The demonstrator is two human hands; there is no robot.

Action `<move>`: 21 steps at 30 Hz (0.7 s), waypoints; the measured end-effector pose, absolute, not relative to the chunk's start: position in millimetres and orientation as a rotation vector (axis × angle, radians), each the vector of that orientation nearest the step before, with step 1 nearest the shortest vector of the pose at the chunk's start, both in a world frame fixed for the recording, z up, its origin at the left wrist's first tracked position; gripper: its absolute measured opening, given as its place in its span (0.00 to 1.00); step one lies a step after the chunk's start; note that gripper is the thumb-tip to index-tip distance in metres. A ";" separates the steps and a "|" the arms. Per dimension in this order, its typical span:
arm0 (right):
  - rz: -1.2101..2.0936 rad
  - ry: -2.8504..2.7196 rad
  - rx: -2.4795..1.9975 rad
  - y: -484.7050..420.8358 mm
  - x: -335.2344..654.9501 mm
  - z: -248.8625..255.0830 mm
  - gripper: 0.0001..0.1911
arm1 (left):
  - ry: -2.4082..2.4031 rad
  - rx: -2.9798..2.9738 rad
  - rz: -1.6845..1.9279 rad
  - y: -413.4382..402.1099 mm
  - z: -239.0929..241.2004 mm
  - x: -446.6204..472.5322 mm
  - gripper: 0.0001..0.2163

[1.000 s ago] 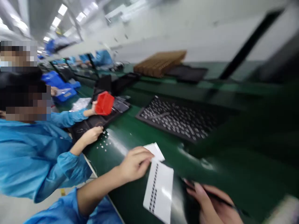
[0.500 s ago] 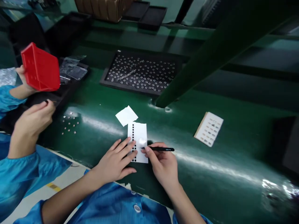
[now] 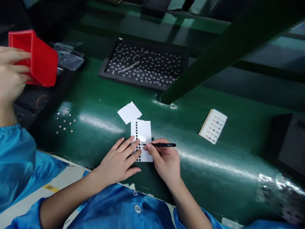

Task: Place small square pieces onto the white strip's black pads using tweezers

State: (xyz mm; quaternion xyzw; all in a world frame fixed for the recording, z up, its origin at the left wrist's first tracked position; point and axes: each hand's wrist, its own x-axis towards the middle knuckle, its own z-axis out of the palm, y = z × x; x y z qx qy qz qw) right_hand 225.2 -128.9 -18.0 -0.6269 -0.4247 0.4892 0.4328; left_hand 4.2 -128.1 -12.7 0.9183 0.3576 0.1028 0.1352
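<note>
My left hand [image 3: 118, 159] lies flat with its fingers spread over the left side of a white sheet [image 3: 145, 130]. Small black squares [image 3: 136, 128] run down that sheet in a column, with a second short column lower down, partly under my fingers. My right hand [image 3: 166, 159] pinches black tweezers [image 3: 164, 145] from the right, their thin tips pointing left at the squares. Whether the tips hold a square is too small to tell. A second white paper piece [image 3: 130, 112] touches the sheet's top edge.
At left, a co-worker's hand [image 3: 10, 73] is at a red bin [image 3: 44, 60]. Several small square pieces [image 3: 64, 121] lie on the green table. A black tray [image 3: 143, 68] with many small rings, a green post [image 3: 190, 81] and a white card stack [image 3: 214, 125] stand farther off.
The co-worker's hand has moved up to the red bin, which sits further left. My view has shifted slightly; my hands keep nearly the same place on the sheet.
</note>
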 end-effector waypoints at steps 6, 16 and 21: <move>1.177 -1.010 -1.603 -133.6 225.8 -17.5 0.23 | 1.023 2.631 0.298 -131.5 -11.5 6.4 0.28; 1.225 -0.723 -1.600 -137.4 236.6 -13.2 0.30 | 1.996 2.352 0.651 -103.3 17.9 -93.4 0.12; 1.231 -0.728 -1.569 -137.5 235.6 -12.2 0.29 | 2.442 2.176 0.305 -71.1 16.8 -141.8 0.15</move>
